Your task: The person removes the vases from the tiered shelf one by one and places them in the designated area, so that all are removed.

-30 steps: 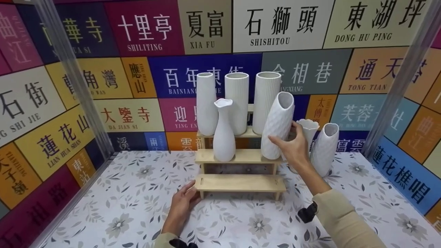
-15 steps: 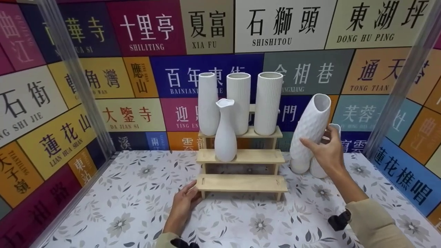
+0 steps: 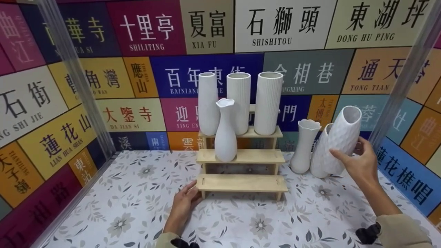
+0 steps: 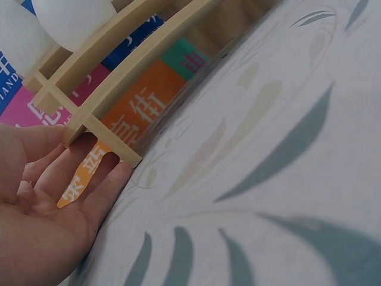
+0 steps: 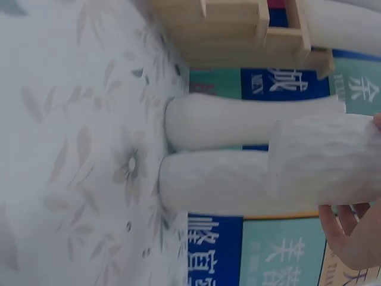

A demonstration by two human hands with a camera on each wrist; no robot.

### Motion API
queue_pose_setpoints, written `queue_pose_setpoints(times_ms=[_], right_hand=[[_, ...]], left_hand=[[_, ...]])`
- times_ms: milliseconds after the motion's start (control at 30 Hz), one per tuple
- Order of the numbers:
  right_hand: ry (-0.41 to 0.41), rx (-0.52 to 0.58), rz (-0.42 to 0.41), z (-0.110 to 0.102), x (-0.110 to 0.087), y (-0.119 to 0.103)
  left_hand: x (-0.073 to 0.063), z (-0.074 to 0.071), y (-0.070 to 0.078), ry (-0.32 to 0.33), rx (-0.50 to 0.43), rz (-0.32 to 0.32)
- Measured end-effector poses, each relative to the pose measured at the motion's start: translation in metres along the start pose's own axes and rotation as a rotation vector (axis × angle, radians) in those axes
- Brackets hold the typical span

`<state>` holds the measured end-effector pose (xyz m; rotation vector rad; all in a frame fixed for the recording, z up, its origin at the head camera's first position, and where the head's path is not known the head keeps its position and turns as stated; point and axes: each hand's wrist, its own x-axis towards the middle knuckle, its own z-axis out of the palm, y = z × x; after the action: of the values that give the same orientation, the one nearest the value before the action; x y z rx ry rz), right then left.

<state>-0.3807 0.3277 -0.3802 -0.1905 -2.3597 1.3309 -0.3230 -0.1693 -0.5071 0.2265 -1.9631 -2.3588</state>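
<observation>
In the head view my right hand [image 3: 360, 162] holds a white textured vase [image 3: 344, 137] with a slanted mouth, tilted to the right. In the right wrist view that vase [image 5: 324, 158] is off the table and overlaps a similar textured vase [image 5: 208, 182] standing behind it. Just left of these stands a scalloped-rim vase [image 3: 303, 148]. My left hand [image 3: 184, 205] grips the left end of the lowest step of a wooden stepped stand [image 3: 241, 182]. The left wrist view has the thumb and fingers around that step's corner [image 4: 74, 128] and leg.
On the stand's top step are a smooth tall vase [image 3: 207, 103] and two ribbed cylinder vases [image 3: 238, 103]. A slim-necked vase [image 3: 225, 137] occupies the middle step's left part. A floral cloth [image 3: 137, 193] covers the table, with a sign-patterned wall [image 3: 193, 82] behind.
My right hand has carried the textured vase off the middle step and rightward, past the scalloped-rim vase and lower down. The left hand has kept its place at the stand.
</observation>
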Motion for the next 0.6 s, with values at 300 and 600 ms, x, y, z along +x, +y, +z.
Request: queue_pose_setpoints(times_ms=[300, 600], right_hand=[[0.005, 0.001, 0.123, -0.017, 0.01, 0.043], [0.012, -0.048, 0.214, -0.018, 0.028, 0.072]], left_hand=[[0.0, -0.001, 0.001, 0.02, 0.038, -0.006], [-0.001, -0.001, 0.0, -0.002, 0.015, 0.02]])
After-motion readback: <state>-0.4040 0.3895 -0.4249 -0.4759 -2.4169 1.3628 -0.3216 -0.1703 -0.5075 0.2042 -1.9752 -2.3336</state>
